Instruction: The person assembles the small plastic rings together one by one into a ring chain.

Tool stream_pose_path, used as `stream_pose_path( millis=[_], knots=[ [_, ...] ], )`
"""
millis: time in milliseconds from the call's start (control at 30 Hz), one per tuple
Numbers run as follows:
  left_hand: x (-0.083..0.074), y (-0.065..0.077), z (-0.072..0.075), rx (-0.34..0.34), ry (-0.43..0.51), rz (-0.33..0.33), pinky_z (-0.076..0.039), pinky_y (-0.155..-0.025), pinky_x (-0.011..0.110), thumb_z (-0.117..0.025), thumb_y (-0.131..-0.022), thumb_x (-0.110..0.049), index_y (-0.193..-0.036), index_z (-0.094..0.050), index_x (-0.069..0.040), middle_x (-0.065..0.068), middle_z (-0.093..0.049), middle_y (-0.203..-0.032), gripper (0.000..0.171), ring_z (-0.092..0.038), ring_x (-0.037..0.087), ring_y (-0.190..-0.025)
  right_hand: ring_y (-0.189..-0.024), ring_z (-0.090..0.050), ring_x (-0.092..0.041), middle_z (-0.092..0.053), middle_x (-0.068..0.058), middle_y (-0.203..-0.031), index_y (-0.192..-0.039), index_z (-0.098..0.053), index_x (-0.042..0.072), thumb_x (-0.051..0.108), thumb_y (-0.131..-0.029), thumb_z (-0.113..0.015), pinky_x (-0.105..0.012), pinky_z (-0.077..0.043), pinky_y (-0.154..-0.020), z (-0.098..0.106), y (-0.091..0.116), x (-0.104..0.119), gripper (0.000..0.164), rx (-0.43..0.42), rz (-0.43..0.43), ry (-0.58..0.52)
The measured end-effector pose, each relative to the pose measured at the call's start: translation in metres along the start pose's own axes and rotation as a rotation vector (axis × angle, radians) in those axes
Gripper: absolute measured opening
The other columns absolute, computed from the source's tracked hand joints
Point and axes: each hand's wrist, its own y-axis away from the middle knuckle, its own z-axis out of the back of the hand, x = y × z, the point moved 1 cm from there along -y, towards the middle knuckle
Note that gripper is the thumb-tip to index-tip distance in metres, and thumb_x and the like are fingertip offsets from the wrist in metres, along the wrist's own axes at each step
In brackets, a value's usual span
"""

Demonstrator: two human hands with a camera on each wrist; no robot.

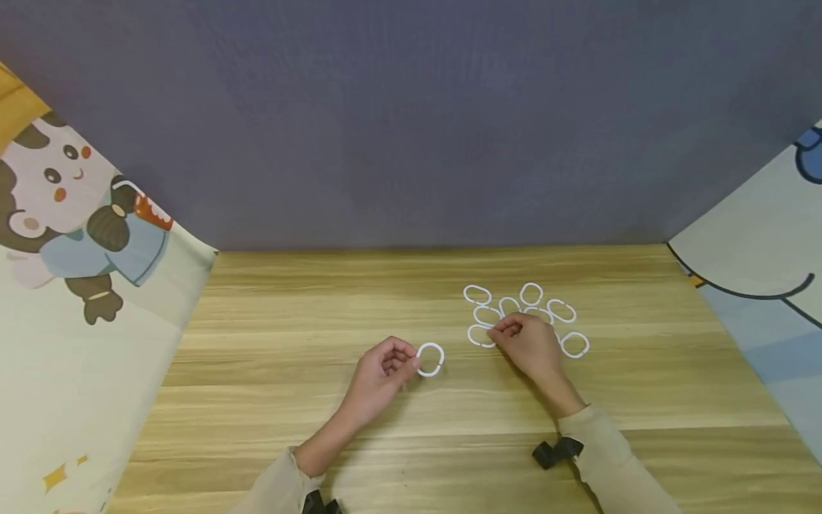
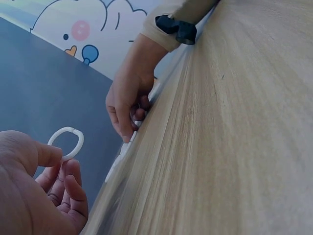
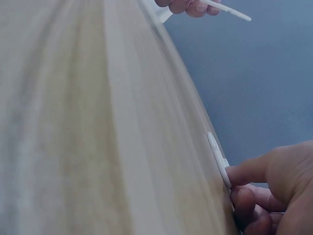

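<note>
My left hand (image 1: 379, 375) pinches a white open-ended plastic ring (image 1: 442, 357) between thumb and index finger, held up off the table. In the left wrist view a small break shows in that ring (image 2: 80, 142). To the right, my right hand (image 1: 533, 343) reaches down over a group of similar rings. Its thumb and fingertips pinch the edge of an oval white ring (image 1: 470, 335) lying on the table. The right wrist view shows this ring (image 3: 217, 156) edge-on against the thumb. Part of the group is hidden under the right hand.
Several more white rings lie around the right hand, among them one at the far side (image 1: 539, 293) and one to its right (image 1: 587, 346). The wood-grain table (image 1: 289, 307) meets a grey-blue panel (image 1: 411, 143) at the back. Printed cartoon walls stand on both sides.
</note>
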Motion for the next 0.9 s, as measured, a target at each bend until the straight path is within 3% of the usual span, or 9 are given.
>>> stream_pose_path(
  millis=[300,567,667,800,900],
  knots=[
    [-0.001,0.004,0.004,-0.013,0.011,-0.009,-0.053,-0.074,0.019,-0.077,-0.101,0.003,-0.114,-0.074,0.006,0.014,-0.073,-0.099,0.014,-0.065,0.013,-0.085,-0.067,-0.062,-0.013,-0.072,0.001,-0.077,-0.088,-0.079,0.012,0.022,-0.096,-0.084,-0.035,-0.049,-0.063,0.0,0.009,0.009,0.014,0.02,-0.023,0.038],
    [0.001,0.006,0.007,-0.006,-0.023,-0.023,-0.054,-0.073,0.018,-0.077,-0.101,0.001,-0.114,-0.078,0.008,0.013,-0.076,-0.097,0.015,-0.066,0.013,-0.084,-0.07,-0.062,-0.016,-0.073,-0.003,-0.08,-0.093,-0.078,0.009,0.021,-0.101,-0.08,-0.036,-0.049,-0.067,-0.003,0.017,0.013,0.015,0.009,-0.063,0.019],
    [0.0,0.007,0.008,-0.008,-0.005,-0.02,-0.055,-0.073,0.019,-0.079,-0.101,0.0,-0.111,-0.077,0.007,0.013,-0.076,-0.097,0.013,-0.067,0.013,-0.084,-0.073,-0.063,-0.014,-0.075,-0.006,-0.084,-0.095,-0.077,0.005,0.016,-0.101,-0.08,-0.03,-0.051,-0.069,-0.004,0.02,0.015,0.012,-0.024,-0.066,-0.04],
    [-0.001,0.009,0.01,-0.002,0.014,-0.011,-0.057,-0.073,0.02,-0.08,-0.099,0.0,-0.109,-0.075,0.007,0.013,-0.075,-0.098,0.012,-0.068,0.013,-0.085,-0.071,-0.068,-0.011,-0.077,-0.014,-0.09,-0.103,-0.077,-0.003,0.006,-0.101,-0.08,-0.021,-0.058,-0.065,-0.004,0.025,0.019,0.01,-0.025,-0.072,-0.227],
    [-0.001,0.011,0.011,0.01,0.012,-0.005,-0.058,-0.074,0.021,-0.081,-0.099,-0.001,-0.108,-0.075,0.007,0.013,-0.076,-0.098,0.013,-0.07,0.014,-0.085,-0.068,-0.07,-0.009,-0.078,-0.021,-0.097,-0.113,-0.078,-0.01,0.002,-0.103,-0.077,-0.021,-0.061,-0.063,-0.004,0.029,0.024,0.016,0.001,-0.084,-0.366]
  ],
)
